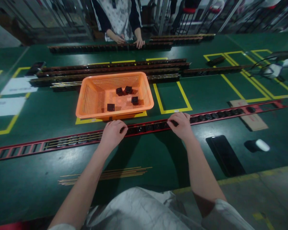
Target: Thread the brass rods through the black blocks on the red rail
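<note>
A long red rail [69,144] runs across the bench, with black square parts [149,127] seated in a row inside it. My left hand [114,132] is pinched closed over the rail, where thin brass rods [86,138] lying along it reach my fingers. Farther right, my right hand [180,125] is also pinched, its fingertips down at the rail's row of black parts. What sits between the right fingertips is hidden. Behind the rail stands an orange basket [115,114] with several black square parts [110,107] in it.
Loose brass rods [124,173] lie near the front edge. To the right are a black phone [225,155], a white-topped mouse [262,145] and cardboard [254,121] under the rail. Filled dark strips [110,69] lie behind the basket. Across the bench, a co-worker's hands [139,42] touch another strip.
</note>
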The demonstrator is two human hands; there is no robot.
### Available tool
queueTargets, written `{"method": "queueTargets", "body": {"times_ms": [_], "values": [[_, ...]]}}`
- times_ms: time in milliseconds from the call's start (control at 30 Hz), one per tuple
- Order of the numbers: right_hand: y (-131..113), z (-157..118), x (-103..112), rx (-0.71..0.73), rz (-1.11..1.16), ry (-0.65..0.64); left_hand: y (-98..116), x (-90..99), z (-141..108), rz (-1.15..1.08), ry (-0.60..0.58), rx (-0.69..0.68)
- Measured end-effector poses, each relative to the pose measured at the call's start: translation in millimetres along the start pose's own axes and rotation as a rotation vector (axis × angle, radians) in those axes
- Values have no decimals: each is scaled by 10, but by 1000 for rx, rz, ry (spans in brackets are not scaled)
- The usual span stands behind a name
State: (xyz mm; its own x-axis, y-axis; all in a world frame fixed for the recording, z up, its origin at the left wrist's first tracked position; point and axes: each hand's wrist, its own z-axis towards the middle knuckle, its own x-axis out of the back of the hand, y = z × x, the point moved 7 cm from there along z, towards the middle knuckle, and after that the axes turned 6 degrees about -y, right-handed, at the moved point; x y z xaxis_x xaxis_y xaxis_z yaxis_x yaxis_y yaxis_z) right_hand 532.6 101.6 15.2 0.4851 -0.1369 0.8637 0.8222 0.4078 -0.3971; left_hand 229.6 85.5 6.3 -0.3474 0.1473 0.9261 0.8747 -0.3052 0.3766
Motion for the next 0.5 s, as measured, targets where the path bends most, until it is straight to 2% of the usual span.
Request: {"method": "queueTargets", "body": {"times_ms": [367,500], "values": [[-3,7,-6,0,-1,-7,38,25,0,-51,13,-14],[2,8,-11,-7,4,-13,-61,56,-22,-86,-1,-20]]}}
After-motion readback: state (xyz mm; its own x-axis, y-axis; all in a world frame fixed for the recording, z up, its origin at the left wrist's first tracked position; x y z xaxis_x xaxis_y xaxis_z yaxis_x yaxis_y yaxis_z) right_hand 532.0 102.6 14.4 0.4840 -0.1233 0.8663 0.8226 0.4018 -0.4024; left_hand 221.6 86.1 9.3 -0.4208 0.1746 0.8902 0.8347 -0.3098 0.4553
